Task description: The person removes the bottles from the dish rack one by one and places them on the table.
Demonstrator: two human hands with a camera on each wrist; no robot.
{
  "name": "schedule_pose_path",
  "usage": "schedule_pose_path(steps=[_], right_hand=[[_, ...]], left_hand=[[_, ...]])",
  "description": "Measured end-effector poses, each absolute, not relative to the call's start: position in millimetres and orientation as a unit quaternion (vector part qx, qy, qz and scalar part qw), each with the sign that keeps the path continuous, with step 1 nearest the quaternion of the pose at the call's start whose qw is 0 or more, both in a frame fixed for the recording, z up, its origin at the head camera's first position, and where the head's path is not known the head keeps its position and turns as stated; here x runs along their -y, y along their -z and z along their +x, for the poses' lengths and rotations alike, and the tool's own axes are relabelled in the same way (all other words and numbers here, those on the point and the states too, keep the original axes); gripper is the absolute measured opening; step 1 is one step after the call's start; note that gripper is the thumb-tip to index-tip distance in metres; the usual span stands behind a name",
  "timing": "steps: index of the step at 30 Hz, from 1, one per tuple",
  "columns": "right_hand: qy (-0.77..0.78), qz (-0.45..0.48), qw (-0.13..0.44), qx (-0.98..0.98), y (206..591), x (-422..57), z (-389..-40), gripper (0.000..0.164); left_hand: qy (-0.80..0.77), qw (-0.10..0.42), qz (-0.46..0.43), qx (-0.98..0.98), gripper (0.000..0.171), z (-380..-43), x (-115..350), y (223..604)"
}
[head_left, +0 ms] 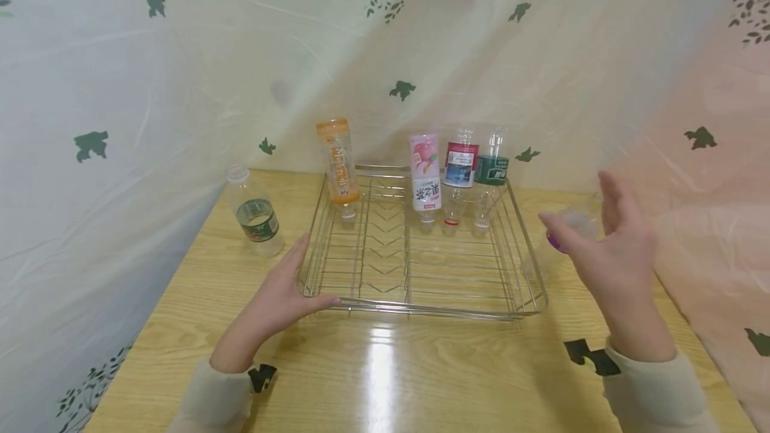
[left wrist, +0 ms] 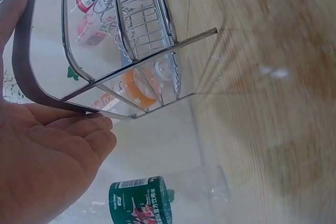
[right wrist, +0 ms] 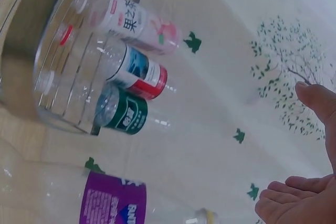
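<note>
A metal wire dish rack point(head_left: 361, 301) sits on the wooden table. My left hand point(head_left: 279, 299) spans its front left corner, thumb on the front rim and fingers along the left side; in the left wrist view they touch the rim. My right hand point(head_left: 622, 246) is raised right of the rack, thumb and fingers spread, holding nothing. Close by it stands a clear bottle with a purple label point(right wrist: 113, 198), partly hidden in the head view. Inside the rack, bottles stand neck down: an orange-labelled one point(head_left: 339, 162), a pink-and-white one point(head_left: 426, 172), a red-and-blue-labelled one point(head_left: 460, 166) and a green-labelled one point(head_left: 492, 170).
Left of the rack stands an upright clear bottle with a green label point(head_left: 257, 219), near the left hand. A pale curtain with leaf prints point(head_left: 240, 52) hangs behind the table point(head_left: 421, 373) and along both sides.
</note>
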State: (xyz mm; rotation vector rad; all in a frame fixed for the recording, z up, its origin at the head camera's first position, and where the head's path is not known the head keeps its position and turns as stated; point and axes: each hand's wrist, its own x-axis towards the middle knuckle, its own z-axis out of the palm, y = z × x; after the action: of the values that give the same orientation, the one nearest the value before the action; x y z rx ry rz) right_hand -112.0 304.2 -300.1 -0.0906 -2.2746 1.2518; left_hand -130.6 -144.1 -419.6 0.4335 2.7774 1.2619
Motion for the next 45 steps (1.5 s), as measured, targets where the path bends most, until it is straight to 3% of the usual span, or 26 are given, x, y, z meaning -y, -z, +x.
schedule_pose_path(steps=[14, 23, 37, 45], right_hand=[[-0.387, 0.095, 0.288, 0.871, 299.0, -264.5, -131.5, 0.088], [-0.418, 0.090, 0.185, 0.885, 289.3, -237.8, -147.3, 0.090], [-0.437, 0.083, 0.083, 0.892, 291.5, -207.2, -179.1, 0.100], [-0.413, 0.079, 0.061, 0.905, 293.4, -182.3, -189.6, 0.093]], left_hand=[[-0.412, 0.032, 0.140, -0.900, 0.136, -131.2, 143.1, 420.0], [-0.417, 0.025, 0.140, -0.897, 0.135, -130.5, 142.5, 421.0], [-0.416, 0.022, 0.144, -0.898, 0.135, -130.9, 142.0, 421.7], [-0.423, 0.020, 0.147, -0.894, 0.134, -131.2, 141.6, 421.2]])
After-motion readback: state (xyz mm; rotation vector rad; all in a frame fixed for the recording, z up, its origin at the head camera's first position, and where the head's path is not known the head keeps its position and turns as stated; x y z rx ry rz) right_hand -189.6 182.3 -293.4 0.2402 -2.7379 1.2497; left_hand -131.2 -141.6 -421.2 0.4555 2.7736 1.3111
